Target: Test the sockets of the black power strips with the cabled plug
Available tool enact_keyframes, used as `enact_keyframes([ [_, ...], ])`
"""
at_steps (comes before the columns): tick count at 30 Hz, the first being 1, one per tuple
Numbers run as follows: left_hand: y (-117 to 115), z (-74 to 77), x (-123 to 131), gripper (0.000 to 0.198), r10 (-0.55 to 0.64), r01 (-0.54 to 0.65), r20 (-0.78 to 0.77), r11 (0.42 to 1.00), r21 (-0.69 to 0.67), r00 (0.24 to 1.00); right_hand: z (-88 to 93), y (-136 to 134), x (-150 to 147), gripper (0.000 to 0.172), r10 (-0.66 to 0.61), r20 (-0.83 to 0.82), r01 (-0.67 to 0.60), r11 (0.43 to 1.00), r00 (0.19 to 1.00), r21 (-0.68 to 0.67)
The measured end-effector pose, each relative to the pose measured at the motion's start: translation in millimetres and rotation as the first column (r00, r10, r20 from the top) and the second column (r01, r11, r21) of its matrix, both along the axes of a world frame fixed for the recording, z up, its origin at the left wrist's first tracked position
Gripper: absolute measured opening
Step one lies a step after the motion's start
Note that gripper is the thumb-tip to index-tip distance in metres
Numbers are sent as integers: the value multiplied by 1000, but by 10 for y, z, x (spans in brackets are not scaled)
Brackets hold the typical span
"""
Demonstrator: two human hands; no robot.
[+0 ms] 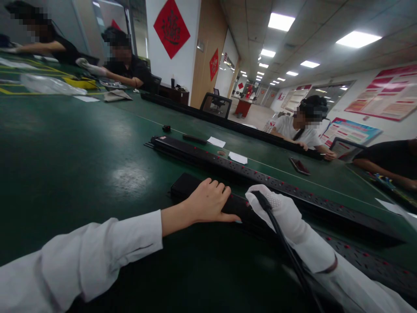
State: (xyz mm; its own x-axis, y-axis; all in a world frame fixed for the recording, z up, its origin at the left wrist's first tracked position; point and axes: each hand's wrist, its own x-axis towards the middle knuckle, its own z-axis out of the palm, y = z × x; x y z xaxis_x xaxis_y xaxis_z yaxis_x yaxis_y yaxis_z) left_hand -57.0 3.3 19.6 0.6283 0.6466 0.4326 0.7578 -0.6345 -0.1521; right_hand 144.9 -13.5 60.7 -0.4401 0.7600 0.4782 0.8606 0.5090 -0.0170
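While the left hand clasps the black bar near its block end, the right hand, white-gloved, sits further along it with a black cable. Head view, only one: bar lies on the green table right under the left palm, long axis slanting from upper left to lower right, passing beneath the right wrist. Left hand is nearer the block end; cable head is right of it, over the bar; whether they touch, cannot tell. Left fingers bent close together over the bar, thumb out along the near edge. Right fingers pinch the thick cable head, tips partly hidden. Bar is long, narrow, matte black, red dots along the top. Similar far bar lies just beyond, roughly parallel.
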Motion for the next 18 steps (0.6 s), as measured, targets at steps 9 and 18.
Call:
enact_keyframes([
  [9,3,-48,-2,80,-36,35,37,999,32,999,105,22,-258,30,-8,153,8,1000,988,6],
  [18,12,-64,17,78,-51,48,57,997,59,997,-52,74,-294,35,12,257,-20,999,966,29],
])
